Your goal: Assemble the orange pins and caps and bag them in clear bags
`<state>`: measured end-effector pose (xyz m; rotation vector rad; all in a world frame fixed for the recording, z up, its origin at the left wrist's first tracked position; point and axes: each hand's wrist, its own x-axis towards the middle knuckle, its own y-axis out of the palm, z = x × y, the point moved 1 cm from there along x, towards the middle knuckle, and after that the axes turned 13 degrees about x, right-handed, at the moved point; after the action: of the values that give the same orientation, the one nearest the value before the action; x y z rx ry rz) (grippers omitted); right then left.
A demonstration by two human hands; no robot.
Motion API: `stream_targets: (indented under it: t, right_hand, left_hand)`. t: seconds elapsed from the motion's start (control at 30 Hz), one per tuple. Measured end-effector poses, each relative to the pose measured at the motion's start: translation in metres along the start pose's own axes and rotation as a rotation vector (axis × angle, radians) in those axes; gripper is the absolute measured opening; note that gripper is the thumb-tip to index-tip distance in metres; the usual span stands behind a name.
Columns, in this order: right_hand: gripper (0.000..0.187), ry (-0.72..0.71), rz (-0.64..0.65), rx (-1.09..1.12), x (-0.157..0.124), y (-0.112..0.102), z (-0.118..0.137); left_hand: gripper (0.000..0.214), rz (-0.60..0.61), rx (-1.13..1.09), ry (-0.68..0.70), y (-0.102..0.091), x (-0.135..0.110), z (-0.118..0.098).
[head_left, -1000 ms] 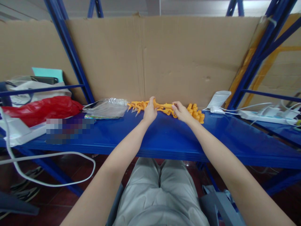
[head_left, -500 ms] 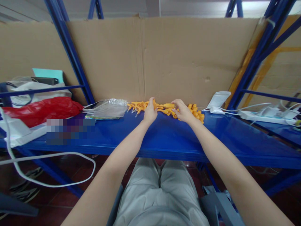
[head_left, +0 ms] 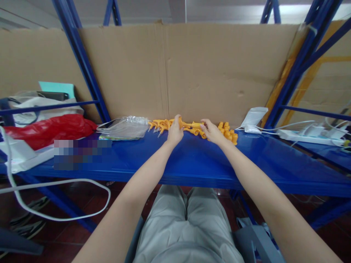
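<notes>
Between left hand (head_left: 174, 132) and right hand (head_left: 213, 132), touching both, lie orange parts (head_left: 192, 126).

Head view: looking forward and down from the person's head, facing the blue shelf (head_left: 192, 164).
Nearness: hanging close over the shelf's front edge; left hand (head_left: 175, 132) and right hand (head_left: 212, 132) reaching its rear.

Blue shelf (head_left: 192, 160) bears orange parts (head_left: 229, 134), clear bag (head_left: 126, 127), power strip (head_left: 301, 136).

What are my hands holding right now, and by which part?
The left hand closes on one end of a long orange plastic piece; the right hand pinches its other end. Finger detail is too small to tell.
</notes>
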<state>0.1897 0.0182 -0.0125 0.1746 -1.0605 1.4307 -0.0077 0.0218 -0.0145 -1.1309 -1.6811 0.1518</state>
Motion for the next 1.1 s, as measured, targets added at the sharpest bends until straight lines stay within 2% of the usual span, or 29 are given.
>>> stream_targets:
  t: [0.27, 0.47, 0.57, 0.77, 0.93, 1.0, 1.1]
  right_hand:
    - [0.038, -0.152, 0.026, -0.141, 0.003, -0.003, -0.004]
    - [0.041, -0.176, -0.026, -0.256, 0.003, -0.007, -0.004]
    - [0.037, -0.136, -0.054, -0.289, 0.003, -0.008, -0.005]
    - [0.024, 0.011, -0.188, -0.376, 0.001, -0.011, -0.01]
    - [0.015, 0.126, -0.191, -0.424, 0.001, -0.012, -0.01]
    - [0.018, 0.154, -0.174, -0.432, 0.0, -0.011, -0.006]
    - [0.036, 0.193, -0.132, -0.455, -0.002, -0.01, 0.004]
  left_hand:
    - [0.056, -0.008, -0.008, 0.001, 0.003, 0.001, 0.003]
    - [0.056, 0.01, -0.026, -0.013, 0.002, 0.001, 0.003]
    - [0.054, 0.022, -0.014, -0.033, 0.0, 0.0, 0.003]
    - [0.054, 0.023, -0.008, -0.034, 0.001, 0.001, 0.003]
    - [0.057, 0.037, -0.008, -0.042, 0.0, 0.002, 0.004]
    - [0.058, 0.029, -0.024, -0.031, 0.001, 0.002, 0.004]
    - [0.058, 0.002, -0.056, -0.025, 0.002, 0.002, 0.005]
